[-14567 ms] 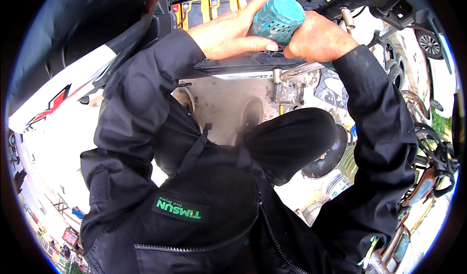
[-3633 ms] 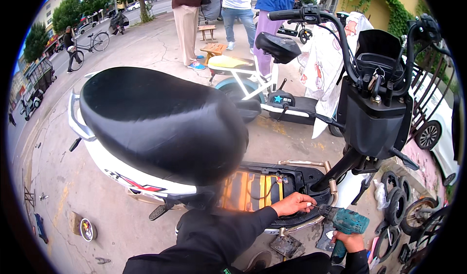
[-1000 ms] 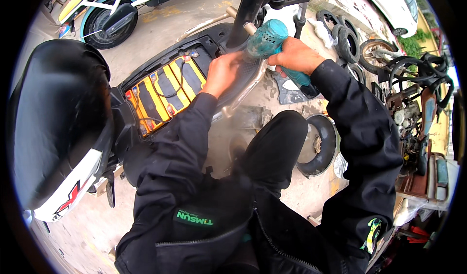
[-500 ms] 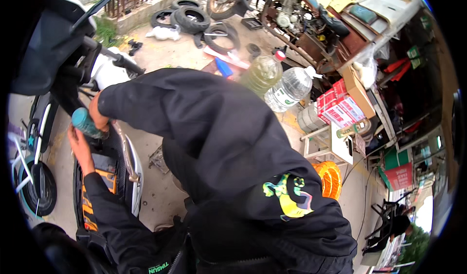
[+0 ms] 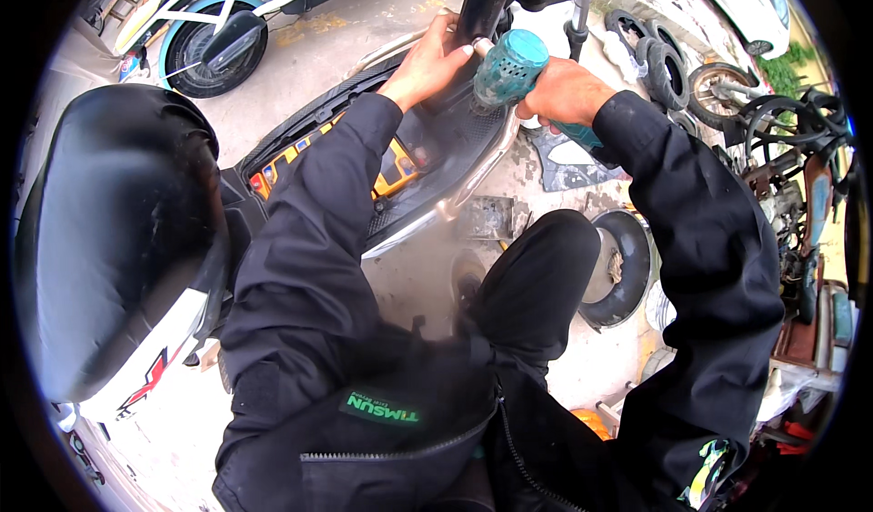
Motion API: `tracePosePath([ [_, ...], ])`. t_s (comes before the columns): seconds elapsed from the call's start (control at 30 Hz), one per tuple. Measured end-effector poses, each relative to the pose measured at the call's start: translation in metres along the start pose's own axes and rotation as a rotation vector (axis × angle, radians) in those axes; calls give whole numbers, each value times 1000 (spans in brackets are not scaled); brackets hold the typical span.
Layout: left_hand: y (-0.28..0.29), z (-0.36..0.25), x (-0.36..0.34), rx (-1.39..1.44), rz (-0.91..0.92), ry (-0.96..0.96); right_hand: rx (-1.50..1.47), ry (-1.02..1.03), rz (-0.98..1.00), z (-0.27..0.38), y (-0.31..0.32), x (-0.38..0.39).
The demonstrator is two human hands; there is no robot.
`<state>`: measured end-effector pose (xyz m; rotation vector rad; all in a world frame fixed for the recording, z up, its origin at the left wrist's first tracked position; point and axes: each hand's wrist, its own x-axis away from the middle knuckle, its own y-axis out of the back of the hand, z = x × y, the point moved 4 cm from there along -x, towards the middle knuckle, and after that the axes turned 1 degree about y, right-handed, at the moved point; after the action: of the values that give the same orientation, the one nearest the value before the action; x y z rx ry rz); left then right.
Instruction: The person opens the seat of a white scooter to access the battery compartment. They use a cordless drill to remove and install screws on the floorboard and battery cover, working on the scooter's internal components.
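My right hand [image 5: 571, 94] is wrapped around the handle of a teal cordless power driver [image 5: 512, 66], its nose pointing left at the dark front column [image 5: 496, 3] of a scooter. My left hand [image 5: 427, 65] is beside that nose, thumb stretched toward it and fingers apart from the thumb, near the column. Whether the thumb touches the tip is too small to tell. Below the hands lies the scooter's black footboard [image 5: 455, 148], with an opening where an orange-and-black battery pack [image 5: 394, 168] shows. My left forearm hides part of it.
The scooter's black seat [image 5: 127, 230] bulks at left. Another two-wheeler's wheel [image 5: 218, 48] stands at far left. A loose tyre [image 5: 627, 271] lies right of my knee, and several tyres [image 5: 666, 71] lie at far right by motorcycle parts. A grey flat panel [image 5: 573, 168] rests on the ground.
My view has swung round, bringing the scooter and both hands to the upper middle. The driver stays in my right hand, with my left hand still near it.
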<state>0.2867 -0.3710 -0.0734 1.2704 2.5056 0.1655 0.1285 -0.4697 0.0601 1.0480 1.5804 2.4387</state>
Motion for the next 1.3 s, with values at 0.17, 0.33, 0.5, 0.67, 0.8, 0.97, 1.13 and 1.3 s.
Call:
tracePosePath([
  [0.17,-3,-2,4,-40,-50,-34,-60,32,-8,0,1,4],
  [0.33,-6,2,-2,-52,-108,-45,-33,50,-10,0,3,7],
  [0.5,-6,5,-3,-66,-134,-77,-65,32,-12,-2,1,8],
  [0.67,-2,9,-3,-84,-174,-86,-47,49,-49,-2,-2,3],
  [0.8,-2,15,-4,-27,-212,-76,135,168,-171,1,-2,-1],
  [0.97,-1,-1,5,-40,-287,-185,271,128,-57,19,9,-10],
  [1.13,0,-16,0,160,-122,-45,328,229,-127,14,18,-15],
  [1.3,5,-12,6,139,-196,-107,338,256,-89,0,7,-24],
])
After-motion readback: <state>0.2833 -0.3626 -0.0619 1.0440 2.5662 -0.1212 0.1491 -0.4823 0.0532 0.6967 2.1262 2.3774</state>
